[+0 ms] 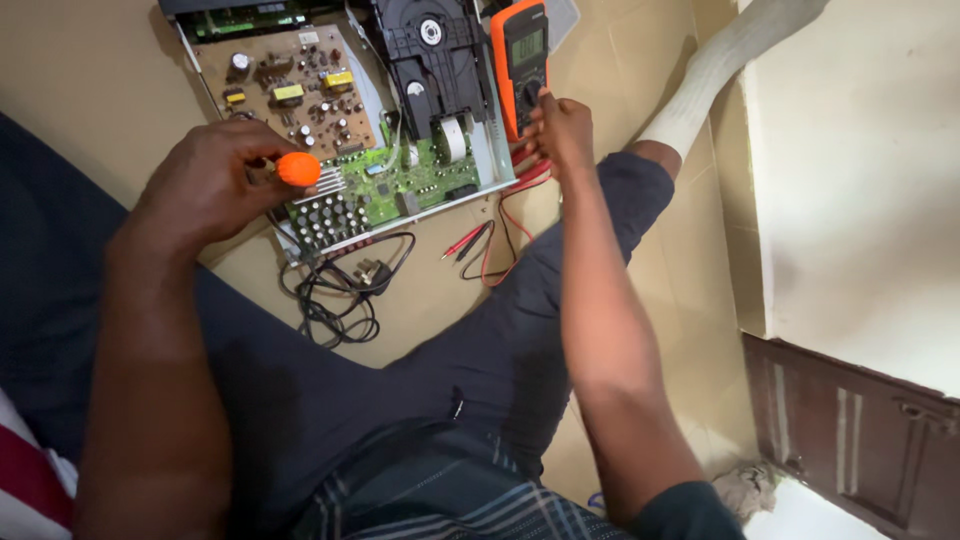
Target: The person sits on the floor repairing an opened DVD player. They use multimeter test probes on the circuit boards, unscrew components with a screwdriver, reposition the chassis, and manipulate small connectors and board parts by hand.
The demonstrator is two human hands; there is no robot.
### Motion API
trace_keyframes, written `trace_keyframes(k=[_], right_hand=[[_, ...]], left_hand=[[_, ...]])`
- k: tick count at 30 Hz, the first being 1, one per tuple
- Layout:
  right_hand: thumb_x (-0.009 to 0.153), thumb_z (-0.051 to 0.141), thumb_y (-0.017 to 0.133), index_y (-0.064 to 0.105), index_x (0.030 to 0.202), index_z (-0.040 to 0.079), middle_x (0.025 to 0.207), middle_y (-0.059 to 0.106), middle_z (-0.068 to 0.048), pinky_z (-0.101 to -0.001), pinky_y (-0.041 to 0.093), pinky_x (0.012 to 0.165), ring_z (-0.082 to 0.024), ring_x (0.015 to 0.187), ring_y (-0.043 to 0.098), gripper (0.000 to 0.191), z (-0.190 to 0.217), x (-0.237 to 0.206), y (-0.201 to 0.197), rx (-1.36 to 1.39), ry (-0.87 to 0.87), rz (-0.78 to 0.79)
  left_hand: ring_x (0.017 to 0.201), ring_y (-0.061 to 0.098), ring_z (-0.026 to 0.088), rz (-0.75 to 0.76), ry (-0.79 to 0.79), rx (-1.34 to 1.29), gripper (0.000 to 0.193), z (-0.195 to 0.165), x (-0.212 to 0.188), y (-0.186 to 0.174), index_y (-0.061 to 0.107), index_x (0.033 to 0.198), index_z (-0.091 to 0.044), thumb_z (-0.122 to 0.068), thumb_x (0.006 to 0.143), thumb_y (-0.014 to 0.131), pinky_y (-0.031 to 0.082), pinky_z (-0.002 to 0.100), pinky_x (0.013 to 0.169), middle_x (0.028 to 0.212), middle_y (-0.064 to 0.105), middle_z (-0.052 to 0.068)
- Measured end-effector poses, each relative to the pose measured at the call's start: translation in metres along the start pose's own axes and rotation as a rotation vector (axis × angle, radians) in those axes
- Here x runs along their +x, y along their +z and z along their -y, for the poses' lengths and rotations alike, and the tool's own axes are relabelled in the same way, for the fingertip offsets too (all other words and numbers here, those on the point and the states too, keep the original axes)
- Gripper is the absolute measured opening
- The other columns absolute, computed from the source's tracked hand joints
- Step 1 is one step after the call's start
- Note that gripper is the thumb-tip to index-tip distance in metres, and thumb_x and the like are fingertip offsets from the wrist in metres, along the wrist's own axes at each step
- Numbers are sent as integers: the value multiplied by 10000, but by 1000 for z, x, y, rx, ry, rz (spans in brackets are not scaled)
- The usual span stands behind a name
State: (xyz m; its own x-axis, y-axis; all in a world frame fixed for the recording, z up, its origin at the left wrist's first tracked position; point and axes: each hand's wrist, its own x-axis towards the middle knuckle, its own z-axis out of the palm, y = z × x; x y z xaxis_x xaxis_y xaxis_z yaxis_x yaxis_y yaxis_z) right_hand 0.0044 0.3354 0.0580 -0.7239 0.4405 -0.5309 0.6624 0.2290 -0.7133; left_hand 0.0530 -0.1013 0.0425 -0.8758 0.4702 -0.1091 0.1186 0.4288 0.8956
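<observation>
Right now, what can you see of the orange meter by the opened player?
The meter is an orange handheld tester with a dark face, a greyish screen near its top and a round dial below. It lies flat along the right edge of the opened player. The right hand touches its lower end, about the dial. Red and black leads trail from there onto the floor.

Surface: beige tiled floor (640,270).
Centre top: opened player chassis (400,190) with circuit boards, lying flat on the floor.
Beside chassis, right: orange multimeter (522,60).
Below chassis: coiled black power cable (335,300); red and black test leads (480,245).
</observation>
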Motion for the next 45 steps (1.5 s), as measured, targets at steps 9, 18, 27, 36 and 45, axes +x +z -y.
trace_keyframes(k=[9,18,27,36,45], right_hand=[[981,400,644,636,860,40,614,527,-7,-267,293,403,-111,438,433,379,23,3,12,22,270,32],[932,309,696,643,906,58,638,543,-16,-258,299,401,-113,452,438,258,26,9,27,209,310,-86],[859,152,727,646,793,42,609,572,-59,-295,346,389,-155,433,503,152,32,1,37,278,220,-207],[807,72,751,622,704,16,593,609,-56,-312,390,399,-153,445,549,175,23,1,28,-99,-194,-153],[904,26,770,624,958,-12,688,613,-112,-354,476,589,-194,592,570,161,11,1,1,-626,-769,-13]], left_hand=[[978,692,306,21,-30,-26,447,3,1,1,731,1179,-32,-248,810,863,534,417,850,1096,723,157],[943,681,310,8,22,-53,414,6,3,1,742,1145,-32,-244,810,859,524,412,835,1053,722,146],[948,692,308,7,12,-47,430,1,5,4,738,1149,-17,-251,813,870,537,405,840,1070,721,153],[969,698,302,20,-57,-47,453,-3,2,1,742,1161,-27,-267,800,875,540,408,850,1084,731,150],[989,697,307,49,-116,-32,440,-4,4,1,737,1182,-36,-216,801,864,539,416,867,1104,730,154]])
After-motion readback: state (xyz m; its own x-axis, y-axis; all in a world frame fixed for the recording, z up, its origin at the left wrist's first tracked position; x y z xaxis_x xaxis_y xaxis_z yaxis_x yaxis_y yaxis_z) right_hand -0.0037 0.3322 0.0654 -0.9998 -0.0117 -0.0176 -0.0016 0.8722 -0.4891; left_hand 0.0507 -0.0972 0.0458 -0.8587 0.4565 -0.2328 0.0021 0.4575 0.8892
